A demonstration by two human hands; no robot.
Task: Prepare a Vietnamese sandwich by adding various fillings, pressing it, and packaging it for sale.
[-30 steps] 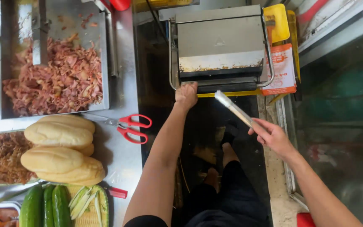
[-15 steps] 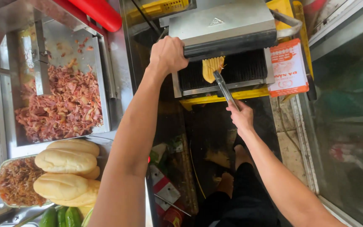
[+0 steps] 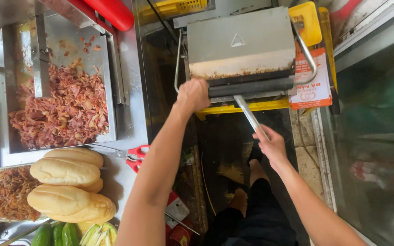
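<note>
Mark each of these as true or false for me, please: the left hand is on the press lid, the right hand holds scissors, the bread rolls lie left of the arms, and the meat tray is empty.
1. The left hand is on the lid of the sandwich press. True.
2. The right hand holds scissors. False: it holds metal tongs; the red scissors lie on the counter.
3. The bread rolls lie left of the arms. True.
4. The meat tray is empty. False: it holds shredded meat.
</note>
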